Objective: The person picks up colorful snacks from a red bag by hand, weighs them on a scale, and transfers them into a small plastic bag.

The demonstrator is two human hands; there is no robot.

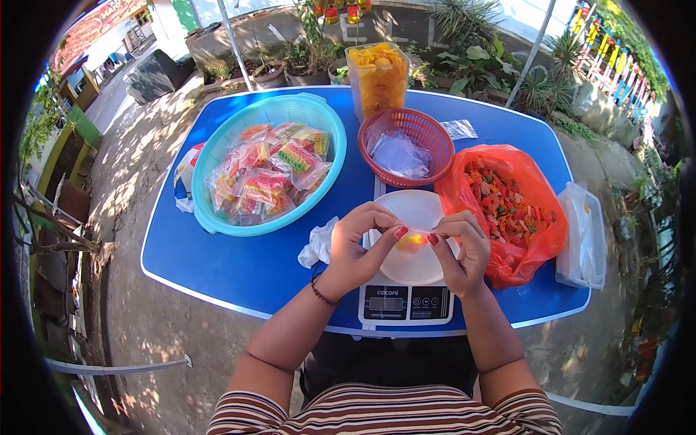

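Note:
My left hand and my right hand pinch the top edge of a small clear plastic bag with yellow and pink pieces inside. The bag is held above a white plate on a kitchen scale. To the left, a turquoise basket holds many filled small bags. A red basket with clear empty bags stands behind the plate. Beside my right hand, an open red plastic bag holds small orange, red and green pieces.
A tall clear container of yellow chips stands at the blue table's back edge. A clear plastic box is at the far right. Crumpled white plastic lies near my left hand. Plants grow behind the table.

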